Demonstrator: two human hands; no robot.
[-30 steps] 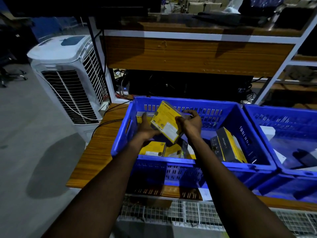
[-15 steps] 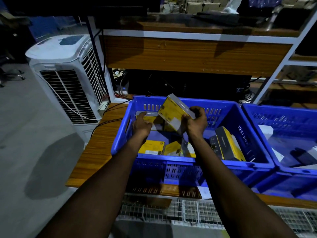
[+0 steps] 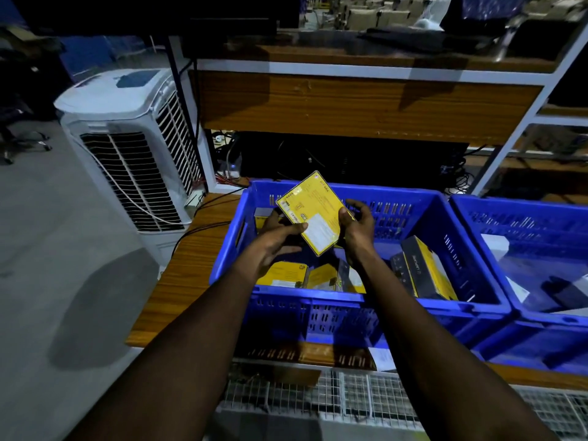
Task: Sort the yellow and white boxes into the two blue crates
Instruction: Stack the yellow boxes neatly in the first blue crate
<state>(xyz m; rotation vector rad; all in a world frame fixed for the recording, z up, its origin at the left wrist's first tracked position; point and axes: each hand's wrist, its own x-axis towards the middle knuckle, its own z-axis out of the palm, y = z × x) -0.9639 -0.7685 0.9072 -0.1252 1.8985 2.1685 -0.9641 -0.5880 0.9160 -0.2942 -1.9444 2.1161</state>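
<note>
A flat yellow box [image 3: 313, 213] with a white label is held tilted above the left blue crate [image 3: 366, 305]. My right hand [image 3: 358, 229] grips its right edge. My left hand [image 3: 275, 241] holds its lower left edge, thumb on the label side. Several more yellow boxes [image 3: 286, 275] lie on the crate's floor, and a yellow and black one [image 3: 424, 272] leans at its right side. The right blue crate [image 3: 541, 315] holds a few white boxes [image 3: 494, 245].
Both crates sit on a wooden table [image 3: 187, 268]. A white air cooler [image 3: 133, 151] stands on the floor to the left, with cables running to the table. A wooden shelf [image 3: 366, 103] on a white frame rises behind the crates. Wire mesh [image 3: 334, 396] lies below the table's front edge.
The yellow box has turned so its labelled face points at me. My left hand came off the boxes in the crate and took the box's lower left edge.
</note>
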